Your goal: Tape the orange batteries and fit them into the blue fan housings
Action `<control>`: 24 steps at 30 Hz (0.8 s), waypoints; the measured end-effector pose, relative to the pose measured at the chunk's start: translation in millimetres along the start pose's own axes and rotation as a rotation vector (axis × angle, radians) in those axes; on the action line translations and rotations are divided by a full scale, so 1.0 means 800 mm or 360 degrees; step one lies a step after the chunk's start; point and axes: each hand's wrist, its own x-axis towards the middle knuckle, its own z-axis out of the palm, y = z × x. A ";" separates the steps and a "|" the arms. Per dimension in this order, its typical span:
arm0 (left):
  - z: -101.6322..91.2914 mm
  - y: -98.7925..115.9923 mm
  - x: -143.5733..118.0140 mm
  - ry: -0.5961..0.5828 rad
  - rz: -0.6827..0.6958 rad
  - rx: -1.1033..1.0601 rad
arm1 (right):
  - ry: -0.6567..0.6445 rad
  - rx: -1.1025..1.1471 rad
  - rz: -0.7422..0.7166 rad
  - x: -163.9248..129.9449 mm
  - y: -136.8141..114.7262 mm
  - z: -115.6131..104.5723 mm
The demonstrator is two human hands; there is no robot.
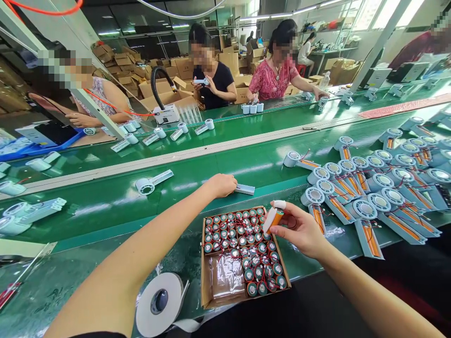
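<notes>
My left hand (222, 185) is closed over one end of a light-blue handheld fan housing (245, 189) at the near edge of the green belt. Its handle sticks out to the right, and my fingers hide the rest. Between the thumb and fingers of my right hand (298, 229) is an orange cylindrical battery (276, 217), tilted, with a white strip of tape (269, 220) along its side. White wrapping covers one of my right fingertips. Below both hands sits a cardboard box (205, 281) holding rows of batteries (259, 272) with red wires; its lower left part shows clear plastic.
A roll of white tape (143, 307) lies left of the box. Many fan housings (364, 210) with orange batteries crowd the right side. Another housing (145, 186) rests on the belt (105, 202). Co-workers sit across the line, one holding a fan part (201, 81).
</notes>
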 end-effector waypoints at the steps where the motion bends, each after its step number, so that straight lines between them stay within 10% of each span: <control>1: 0.001 0.000 0.000 -0.0006 0.0025 0.0009 | 0.0006 0.0011 0.0011 -0.001 0.000 0.000; 24: -0.004 0.006 0.047 -0.0080 -0.0075 -0.0452 | 0.0263 -0.0158 -0.0036 0.008 -0.019 -0.027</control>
